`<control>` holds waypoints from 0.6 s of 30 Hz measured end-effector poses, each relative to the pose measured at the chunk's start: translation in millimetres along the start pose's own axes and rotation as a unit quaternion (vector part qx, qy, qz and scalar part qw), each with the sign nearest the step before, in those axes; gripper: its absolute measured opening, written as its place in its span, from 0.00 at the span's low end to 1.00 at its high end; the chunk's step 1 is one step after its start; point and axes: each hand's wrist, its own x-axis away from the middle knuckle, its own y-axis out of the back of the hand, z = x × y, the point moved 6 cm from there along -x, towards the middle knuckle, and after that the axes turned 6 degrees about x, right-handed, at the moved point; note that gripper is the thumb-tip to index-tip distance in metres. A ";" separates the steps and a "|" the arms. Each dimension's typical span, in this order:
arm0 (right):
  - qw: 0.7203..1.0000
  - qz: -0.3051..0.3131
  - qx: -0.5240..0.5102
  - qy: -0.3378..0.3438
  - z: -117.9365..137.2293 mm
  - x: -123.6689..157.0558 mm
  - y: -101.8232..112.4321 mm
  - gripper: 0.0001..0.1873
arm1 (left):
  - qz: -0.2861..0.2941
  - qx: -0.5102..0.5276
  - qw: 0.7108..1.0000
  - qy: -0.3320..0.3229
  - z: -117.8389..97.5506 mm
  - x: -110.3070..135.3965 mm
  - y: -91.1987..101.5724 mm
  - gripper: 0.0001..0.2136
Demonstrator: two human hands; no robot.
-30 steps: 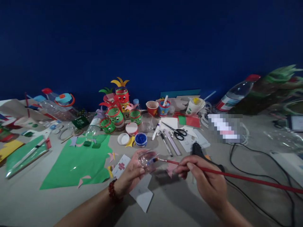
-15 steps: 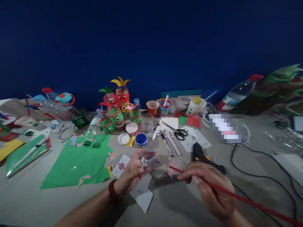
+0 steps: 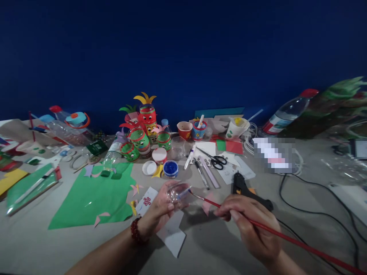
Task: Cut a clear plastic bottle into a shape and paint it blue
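My left hand (image 3: 160,208) is wrapped round a clear plastic cup-like piece (image 3: 178,195), perhaps a cut bottle end, which lies tilted over the table. A streak of blue shows on its side. In my right hand (image 3: 249,225) is a long red paintbrush (image 3: 275,233), gripped near the front like a pen. Its bristle tip is at the right rim of the clear piece; whether it touches cannot be made out. An open tub of blue paint (image 3: 171,168) stands just beyond, beside a white lid (image 3: 149,168). Under my left hand lie white paper pieces (image 3: 174,236).
A green sheet (image 3: 94,198) with paper scraps spreads to the left. Scissors (image 3: 218,162), pens and a black glue gun (image 3: 248,191) lie to the right, with a cable (image 3: 318,185) trailing. Decorated cups (image 3: 139,139) and bottles stand along the blue back wall.
The brush tip has shifted slightly left and up against the clear piece's rim, my right hand moving a little left with it. My left hand has hardly moved.
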 end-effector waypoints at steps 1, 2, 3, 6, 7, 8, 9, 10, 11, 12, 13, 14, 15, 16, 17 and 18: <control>1.000 -0.001 -0.002 -0.004 -0.9 0.6 0.3 0.13 | 0.001 -0.002 1.000 -0.001 0.0 -0.1 0.2 0.30; 1.000 -0.005 -0.004 -0.008 -1.6 1.0 0.9 0.14 | 0.003 -0.003 1.000 -0.001 0.0 -0.2 0.3 0.30; 1.000 -0.008 -0.006 -0.011 -2.0 1.2 1.4 0.14 | 0.004 -0.003 1.000 -0.002 0.0 -0.3 0.4 0.30; 1.000 -0.006 -0.013 -0.009 -1.6 0.9 1.3 0.14 | 0.003 -0.002 1.000 -0.004 0.0 -0.4 1.0 0.29; 1.000 -0.001 -0.012 -0.008 -1.5 0.7 0.8 0.14 | 0.000 0.000 1.000 -0.004 -0.1 -0.4 1.2 0.29; 1.000 0.003 -0.010 -0.008 -1.5 0.5 0.3 0.14 | -0.002 0.000 1.000 -0.004 -0.2 -0.4 1.3 0.29; 1.000 0.005 -0.009 -0.009 -1.5 0.4 0.0 0.14 | -0.004 0.000 1.000 -0.002 -0.2 -0.4 1.0 0.29; 1.000 0.006 -0.008 -0.010 -1.6 0.4 -0.1 0.14 | -0.004 -0.002 1.000 0.001 -0.2 -0.3 0.6 0.29; 1.000 0.005 -0.009 -0.013 -1.9 0.4 -0.1 0.14 | -0.004 -0.004 1.000 0.002 -0.3 -0.3 0.0 0.30; 1.000 0.003 -0.012 -0.014 -1.9 0.4 0.0 0.14 | -0.004 -0.007 1.000 0.004 -0.4 -0.2 -0.5 0.30; 1.000 0.001 -0.014 -0.016 -2.1 0.4 -0.2 0.14 | -0.004 -0.008 1.000 0.005 -0.5 -0.1 -0.9 0.30; 1.000 0.002 -0.016 -0.017 -2.2 0.5 -0.5 0.14 | -0.004 -0.009 1.000 0.006 -0.5 0.0 -1.1 0.30; 1.000 0.004 -0.017 -0.016 -2.0 0.5 -1.1 0.14 | -0.004 -0.009 1.000 0.007 -0.4 0.0 -1.4 0.30; 1.000 0.006 -0.017 -0.016 -1.9 0.6 -1.5 0.14 | -0.003 -0.008 1.000 0.007 -0.3 0.0 -1.5 0.30; 1.000 0.006 -0.018 -0.016 -1.8 0.6 -1.5 0.14 | -0.002 -0.007 1.000 0.006 -0.3 0.1 -1.6 0.30; 1.000 0.004 -0.018 -0.016 -1.7 0.6 -1.1 0.14 | -0.001 -0.006 1.000 0.003 -0.4 0.1 -1.5 0.30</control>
